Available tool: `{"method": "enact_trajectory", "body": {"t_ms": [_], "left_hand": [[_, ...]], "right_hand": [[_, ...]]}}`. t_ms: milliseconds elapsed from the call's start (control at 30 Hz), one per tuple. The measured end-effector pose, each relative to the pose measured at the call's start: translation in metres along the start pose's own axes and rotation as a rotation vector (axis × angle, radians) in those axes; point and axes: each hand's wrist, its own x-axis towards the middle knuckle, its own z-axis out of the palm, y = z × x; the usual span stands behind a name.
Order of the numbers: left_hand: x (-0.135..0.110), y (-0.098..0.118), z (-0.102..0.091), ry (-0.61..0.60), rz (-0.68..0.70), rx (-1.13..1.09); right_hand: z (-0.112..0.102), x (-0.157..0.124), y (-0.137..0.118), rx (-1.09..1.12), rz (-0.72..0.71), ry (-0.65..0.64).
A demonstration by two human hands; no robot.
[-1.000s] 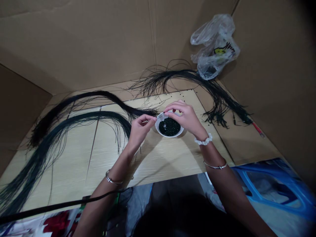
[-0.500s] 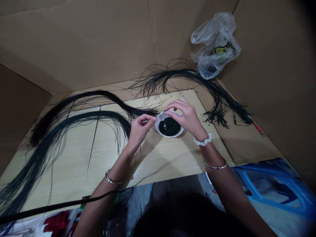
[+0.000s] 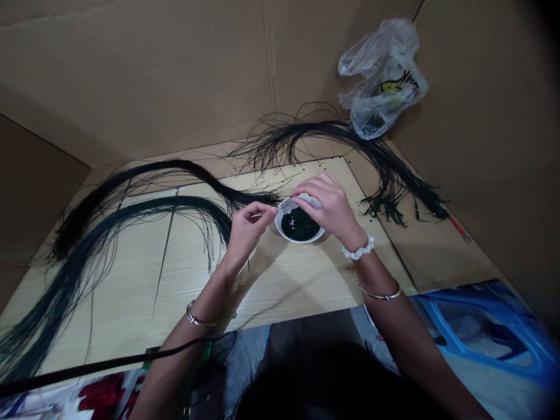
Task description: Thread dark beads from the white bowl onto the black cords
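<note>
Over the white bowl (image 3: 301,240), a thin dark cord (image 3: 284,203) runs between my two hands. My left hand (image 3: 250,228) pinches it between thumb and forefinger at the bowl's left rim. The thumb and forefinger of my right hand (image 3: 328,205) close on its other end, above the bowl's far side. A tiny dark spot shows at those right fingertips, too small to name. Many small dark green beads (image 3: 301,225) lie in the bowl, partly covered by my right hand.
Bundles of black cords (image 3: 170,165) and dark green cords (image 3: 175,202) lie to the left. Another cord bundle (image 3: 363,143), its ends thicker and green, lies at the back right under a clear plastic bag (image 3: 385,81). Cardboard walls (image 3: 175,76) surround the table. A blue stool (image 3: 485,361) stands lower right.
Almost nothing differs. My right hand and wrist have shifted very slightly left; both hands keep their pinch over the bowl.
</note>
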Motion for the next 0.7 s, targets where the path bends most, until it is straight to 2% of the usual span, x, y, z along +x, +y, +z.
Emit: {"method": "enact_trajectory", "body": {"t_ms": [400, 700], "left_hand": [[-0.0006, -0.0002, 0.0004, 0.010, 0.027, 0.013], [-0.0010, -0.0009, 0.0011, 0.029, 0.060, 0.068]], "right_hand": [[0.0003, -0.0018, -0.0007, -0.185, -0.099, -0.078], [0.0010, -0.0025, 0.0008, -0.228, -0.156, -0.052]]}}
